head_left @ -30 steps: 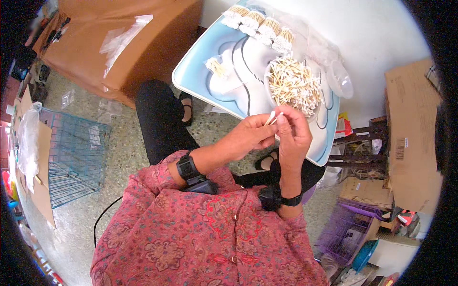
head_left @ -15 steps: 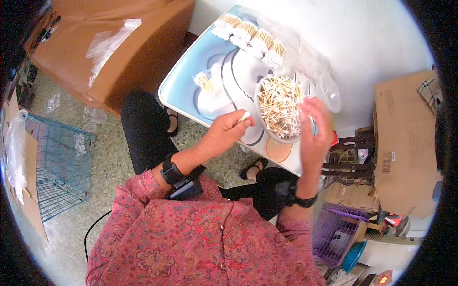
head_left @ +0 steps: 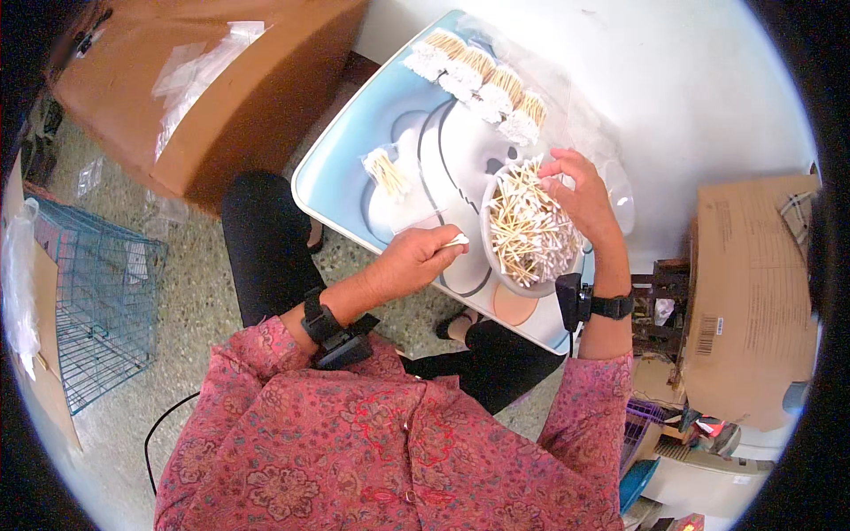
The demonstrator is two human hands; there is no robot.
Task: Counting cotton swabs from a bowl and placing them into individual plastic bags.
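Note:
My left hand [head_left: 423, 255] is closed around cotton swabs, and their white tips [head_left: 458, 240] poke out past the thumb and forefinger. How many it holds is hidden. To its right, a pale oval bowl [head_left: 492, 268] is heaped with loose cotton swabs [head_left: 531, 226]. My right hand [head_left: 580, 196] hovers at the far right side of this heap, its fingers bent and apart near the upper swabs. A small clear bag of swabs [head_left: 387, 174] lies on the table beyond my left hand.
Several bundles of swabs [head_left: 475, 73] line the far edge of the blue and white table [head_left: 332, 164]. Clear plastic [head_left: 575, 111] lies against the wall. A brown-covered surface [head_left: 292, 71] stands at left, a cardboard box [head_left: 753, 301] at right, and a wire cage [head_left: 106, 301] on the floor.
My right hand has moved from the bowl's right side to farther up, by its far rim. My left hand stays closed on swabs, and the view has shifted slightly.

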